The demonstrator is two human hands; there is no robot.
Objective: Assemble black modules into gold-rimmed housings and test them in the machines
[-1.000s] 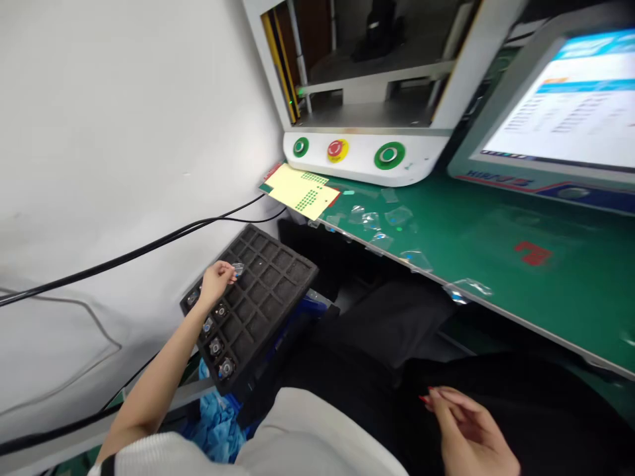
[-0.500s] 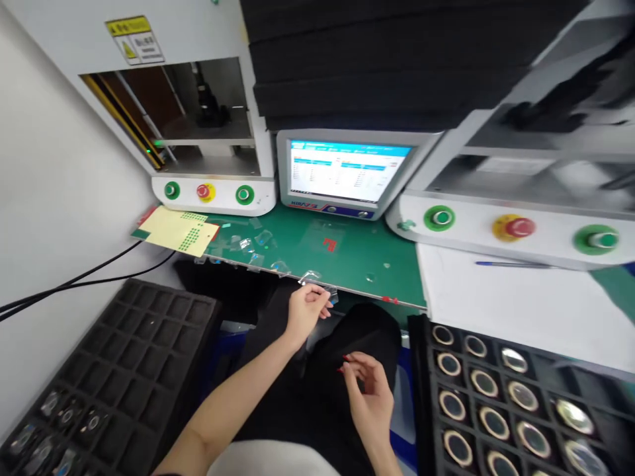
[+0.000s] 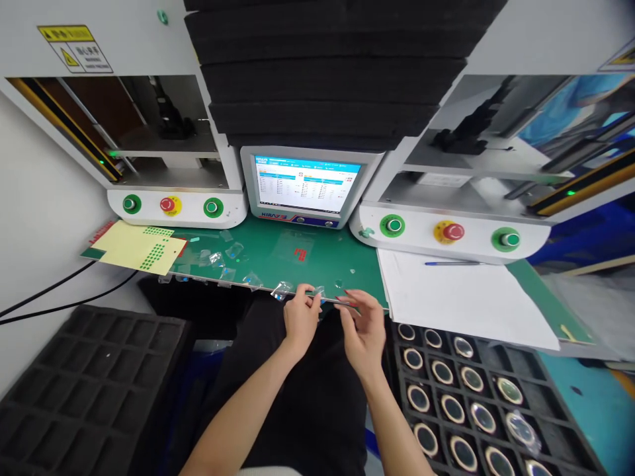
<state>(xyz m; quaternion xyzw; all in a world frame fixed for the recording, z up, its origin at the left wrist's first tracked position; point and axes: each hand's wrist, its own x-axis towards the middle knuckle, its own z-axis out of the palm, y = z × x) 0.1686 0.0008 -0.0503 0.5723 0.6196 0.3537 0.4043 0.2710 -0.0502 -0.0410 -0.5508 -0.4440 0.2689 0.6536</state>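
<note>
My left hand (image 3: 300, 322) is at the front edge of the green mat (image 3: 258, 248), its fingers bent and drawn together. Beside its fingertips, small clear film pieces (image 3: 282, 289) cling to the mat's edge; whatever the fingers pinch is hidden. To its right is my right hand (image 3: 366, 327), its curved fingers and thumb apart, with nothing visible between them. Its fingertips are close to the mat's edge. More clear film scraps (image 3: 234, 250) are scattered over the left part of the mat.
A monitor (image 3: 305, 185) stands between two machines with green and red buttons (image 3: 453, 231). A yellow sticker sheet (image 3: 139, 248) lies left, white paper (image 3: 456, 297) and a blue pen (image 3: 451, 264) right. Black trays (image 3: 99, 377) flank my lap; the right one holds round ringed parts (image 3: 452, 408).
The view has shifted right. My right hand has risen from over my lap to the mat's edge, close to my left hand, which stays by the film pieces.
</note>
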